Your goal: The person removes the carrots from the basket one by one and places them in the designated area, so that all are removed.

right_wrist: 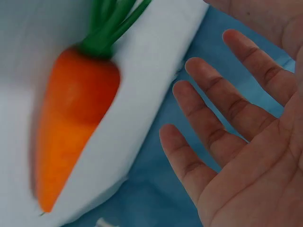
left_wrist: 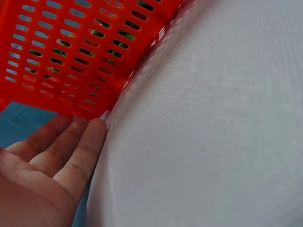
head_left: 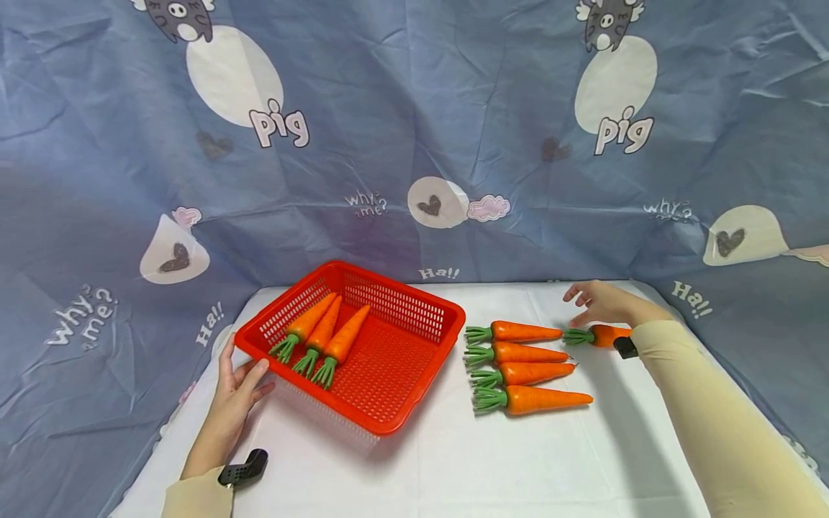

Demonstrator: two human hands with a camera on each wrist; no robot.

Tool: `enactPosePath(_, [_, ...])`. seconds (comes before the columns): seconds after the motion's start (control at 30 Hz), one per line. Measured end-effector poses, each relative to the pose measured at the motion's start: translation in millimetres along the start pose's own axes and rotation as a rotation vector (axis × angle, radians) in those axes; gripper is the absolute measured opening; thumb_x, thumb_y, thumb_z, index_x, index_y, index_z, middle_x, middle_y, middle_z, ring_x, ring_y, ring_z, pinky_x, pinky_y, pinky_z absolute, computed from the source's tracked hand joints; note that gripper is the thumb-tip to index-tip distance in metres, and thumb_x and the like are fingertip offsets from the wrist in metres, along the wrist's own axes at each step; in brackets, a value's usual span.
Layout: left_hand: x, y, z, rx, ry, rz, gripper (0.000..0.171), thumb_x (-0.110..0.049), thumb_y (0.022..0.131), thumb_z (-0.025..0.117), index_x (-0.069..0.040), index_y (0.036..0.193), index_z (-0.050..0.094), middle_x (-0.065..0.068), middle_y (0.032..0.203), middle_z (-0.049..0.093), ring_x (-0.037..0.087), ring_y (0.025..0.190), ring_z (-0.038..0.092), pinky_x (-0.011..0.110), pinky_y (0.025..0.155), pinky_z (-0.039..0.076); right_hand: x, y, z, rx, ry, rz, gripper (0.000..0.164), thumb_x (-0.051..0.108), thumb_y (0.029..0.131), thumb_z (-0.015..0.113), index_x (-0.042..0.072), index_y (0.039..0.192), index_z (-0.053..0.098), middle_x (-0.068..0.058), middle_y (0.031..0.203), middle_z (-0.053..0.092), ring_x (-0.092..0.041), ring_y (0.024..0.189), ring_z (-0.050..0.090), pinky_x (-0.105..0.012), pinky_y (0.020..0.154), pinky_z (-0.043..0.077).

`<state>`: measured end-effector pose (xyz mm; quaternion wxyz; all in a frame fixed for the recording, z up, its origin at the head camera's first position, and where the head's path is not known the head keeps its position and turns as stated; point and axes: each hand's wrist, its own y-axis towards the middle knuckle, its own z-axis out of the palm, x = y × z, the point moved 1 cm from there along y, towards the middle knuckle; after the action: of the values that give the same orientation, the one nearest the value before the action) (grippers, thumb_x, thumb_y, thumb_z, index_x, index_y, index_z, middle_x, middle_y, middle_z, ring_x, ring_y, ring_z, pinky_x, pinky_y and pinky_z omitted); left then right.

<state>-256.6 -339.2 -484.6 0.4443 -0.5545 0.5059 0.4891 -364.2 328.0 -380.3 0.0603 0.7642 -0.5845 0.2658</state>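
Fingers (right_wrist: 227, 97) of the right hand (head_left: 602, 302) loosely spread, nothing in them; one lone carrot (head_left: 610, 335) lies just beside, partly hidden by the wrist, green top pointing left. Left hand (head_left: 229, 399): fingers mostly straight, touching the left corner of one red plastic basket (head_left: 395, 374). Inside it, three carrots (head_left: 324, 331) side by side at the left, tops toward the near rim. Between basket and right hand, four carrots (head_left: 527, 352) stacked in a row, tops toward the basket. Eight carrots visible, five on the white tablecloth (head_left: 492, 467). Two black wrist straps (head_left: 239, 471), two cream sleeves (head_left: 712, 410). Blue printed backdrop (head_left: 363, 144) behind, "pig" lettered twice.
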Motion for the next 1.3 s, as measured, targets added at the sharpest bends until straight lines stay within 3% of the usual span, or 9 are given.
enactPosePath(0.17, [-1.0, 0.9, 2.2, 0.000, -0.006, -0.003, 0.091, -0.032, 0.113, 0.056, -0.044, 0.170, -0.014, 0.016, 0.161, 0.037, -0.012, 0.107, 0.064, 0.016, 0.090, 0.060, 29, 11, 2, -0.016, -0.023, -0.034, 0.054, 0.027, 0.090, 0.089, 0.002, 0.132, 0.065, -0.029, 0.131, 0.066, -0.050, 0.125, 0.061, -0.059, 0.103, 0.054])
enactPosePath(0.5, [-2.8, 2.9, 4.8, 0.006, 0.009, -0.019, 0.092, -0.035, 0.112, 0.056, -0.049, 0.168, -0.015, 0.024, 0.169, 0.031, -0.013, 0.105, 0.063, 0.014, 0.091, 0.058, 88, 38, 14, -0.043, -0.019, -0.136, 0.044, 0.022, 0.093, 0.086, 0.005, 0.130, 0.070, -0.022, 0.126, 0.070, -0.041, 0.123, 0.068, -0.056, 0.106, 0.057])
enactPosePath(0.93, [-1.9, 1.0, 0.3, -0.017, 0.000, -0.004, 0.093, -0.034, 0.112, 0.057, -0.043, 0.170, -0.015, 0.022, 0.167, 0.033, -0.014, 0.107, 0.063, 0.015, 0.090, 0.059, 153, 65, 33, -0.033, 0.036, -0.254, 0.041, 0.020, 0.096, 0.083, 0.007, 0.132, 0.069, -0.017, 0.132, 0.071, -0.037, 0.126, 0.068, -0.053, 0.111, 0.054])
enactPosePath(1.17, [-1.5, 0.0, 0.3, -0.013, -0.018, -0.029, 0.091, -0.034, 0.112, 0.057, -0.051, 0.168, -0.014, 0.022, 0.169, 0.032, -0.013, 0.106, 0.063, 0.015, 0.091, 0.058, 184, 75, 42, -0.024, 0.041, -0.302, 0.042, 0.021, 0.097, 0.081, 0.009, 0.135, 0.067, -0.016, 0.130, 0.072, -0.037, 0.128, 0.068, -0.052, 0.110, 0.055])
enactPosePath(1.3, [-0.8, 0.8, -0.2, -0.018, -0.004, -0.041, 0.093, -0.036, 0.112, 0.058, -0.050, 0.168, -0.015, 0.022, 0.170, 0.032, -0.013, 0.106, 0.063, 0.014, 0.092, 0.058, 202, 81, 47, -0.028, 0.038, -0.339, 0.042, 0.020, 0.096, 0.082, 0.007, 0.133, 0.068, -0.017, 0.126, 0.073, -0.035, 0.126, 0.068, -0.051, 0.110, 0.055])
